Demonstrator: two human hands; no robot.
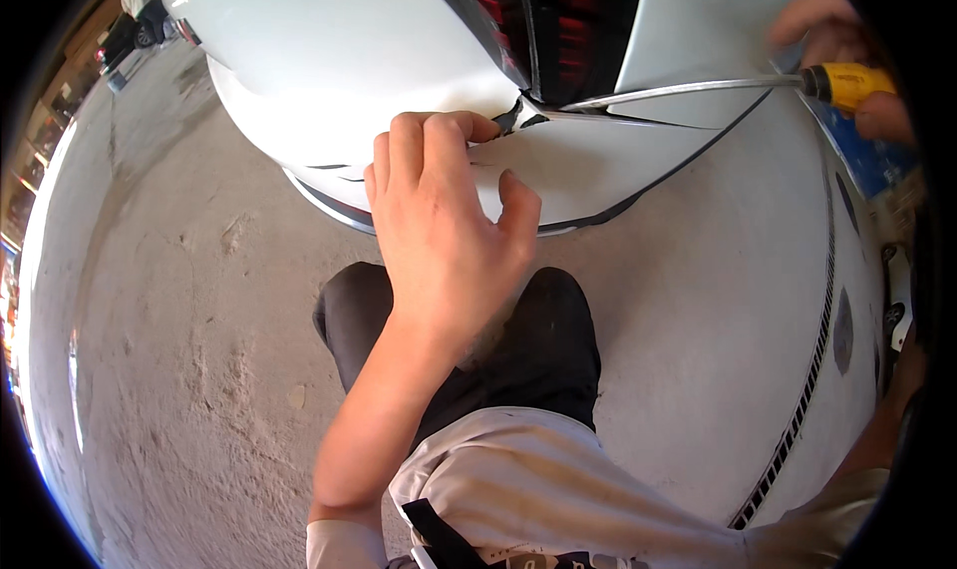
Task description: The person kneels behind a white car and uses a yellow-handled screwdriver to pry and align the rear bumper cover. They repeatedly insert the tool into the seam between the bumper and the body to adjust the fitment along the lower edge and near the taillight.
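My left hand [439, 210] rests against a white car bumper [598, 170]. Its fingers bend over the panel, with the index fingertip at a dark, broken gap [513, 115], while the thumb stands apart from them. In my right hand [882, 120], at the upper right, is a long screwdriver [842, 82] with a yellow and black handle. Its metal shaft runs left, looking curved here, and the tip reaches the seam just under the dark and red tail light [573, 30]. That hand is partly blurred and cut by the picture's edge.
Below the bumper lies a concrete floor [199, 320], with a slotted drain strip [797, 414] on the right. A blue item [862, 155] sits beneath my right hand. My knees [548, 320] are close under the bumper. Far left are a person [145, 5] and a dark car [118, 40].
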